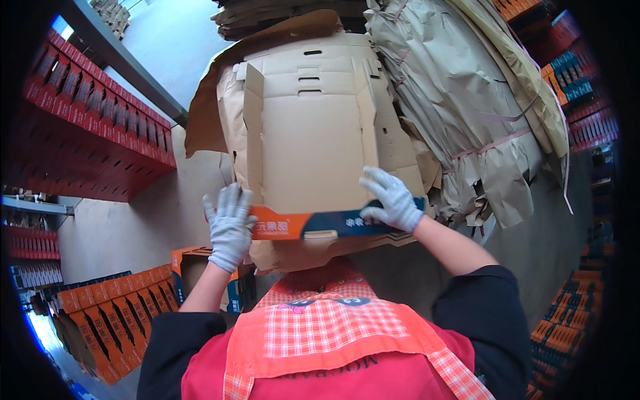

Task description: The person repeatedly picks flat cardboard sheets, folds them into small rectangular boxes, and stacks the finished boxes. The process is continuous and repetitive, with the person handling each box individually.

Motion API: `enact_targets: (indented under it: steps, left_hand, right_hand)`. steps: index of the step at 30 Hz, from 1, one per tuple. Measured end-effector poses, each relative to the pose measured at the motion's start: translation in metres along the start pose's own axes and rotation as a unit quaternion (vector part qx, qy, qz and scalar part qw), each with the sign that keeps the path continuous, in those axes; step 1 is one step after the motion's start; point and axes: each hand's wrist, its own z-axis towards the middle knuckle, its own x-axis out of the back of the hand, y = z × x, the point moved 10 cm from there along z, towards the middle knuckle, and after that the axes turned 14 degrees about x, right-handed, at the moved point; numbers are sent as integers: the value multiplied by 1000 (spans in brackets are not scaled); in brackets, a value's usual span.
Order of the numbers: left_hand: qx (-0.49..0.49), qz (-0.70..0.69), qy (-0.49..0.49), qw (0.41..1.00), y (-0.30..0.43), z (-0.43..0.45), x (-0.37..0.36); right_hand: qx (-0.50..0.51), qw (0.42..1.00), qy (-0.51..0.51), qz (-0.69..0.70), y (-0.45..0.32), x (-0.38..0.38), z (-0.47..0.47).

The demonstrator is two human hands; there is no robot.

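A partly folded cardboard tray (310, 155) lies before me, plain brown inside, with its left and right walls raised. Its front wall (325, 226) is printed orange on the left and dark blue on the right, bears writing and has a hand slot. My left hand (229, 227), in a pale grey glove, holds the front left corner, the thumb side against the orange part. At the front right corner, my right hand (392, 200), gloved alike, has its fingers over the side wall and its thumb by the blue part. Beneath the tray are flat cardboard blanks (397, 145).
Paper-wrapped bundles (450, 90) tied with pink strap lie right of the stack. Red boxes (100, 115) stand in rows at left. Orange boxes (117, 315) line the lower left, beside a folded orange-and-blue tray (197, 270). More orange boxes (565, 320) are stacked at lower right.
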Motion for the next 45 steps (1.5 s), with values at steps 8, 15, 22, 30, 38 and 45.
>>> enact_targets:
  steps: [8,15,22,30,38,45]
  left_hand:
    - [336,-808,-158,458,-28,-37,-123]
    - [329,-847,-135,395,33,-28,-102]
    - [309,-785,-466,268,168,-44,-257]
    - [-345,-218,144,901,177,-30,93]
    - [-245,-172,28,954,244,119,159]
    - [-223,-124,31,967,226,128,145]
  right_hand:
    - [-392,773,249,432,85,-79,-43]
    - [-303,899,193,251,18,124,35]
    - [-17,990,-14,-138,-144,162,112]
    - [-63,869,488,-51,-35,201,103]
    - [-119,934,333,-46,-34,194,99]
    - [-26,974,202,-102,-22,208,103]
